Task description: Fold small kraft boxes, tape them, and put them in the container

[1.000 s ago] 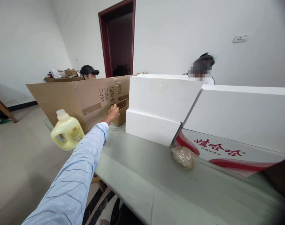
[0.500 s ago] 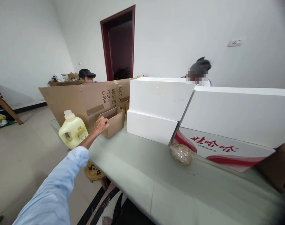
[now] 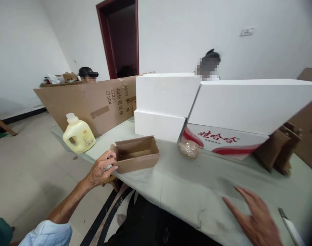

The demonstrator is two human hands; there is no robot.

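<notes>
My left hand (image 3: 101, 168) grips the left end of a small open cardboard box (image 3: 136, 156) that rests near the table's front edge. The box is empty and its open top faces up. My right hand (image 3: 255, 218) lies flat on the grey-green table cover (image 3: 186, 184) at the lower right, fingers spread, holding nothing. A small clear bag of brownish stuff (image 3: 189, 149) sits just beyond the box.
A yellow detergent jug (image 3: 78, 134) stands at the table's left end. White foam boxes (image 3: 168, 99) and a large flat cardboard sheet (image 3: 89, 102) wall off the back. Two other people sit behind them. Brown cartons (image 3: 279, 147) stand right; a thin tool (image 3: 289, 225) lies near my right hand.
My left hand has pulled the small cardboard box from beside the big cardboard sheet toward me, to the table's front edge. My right hand has come into view on the table.
</notes>
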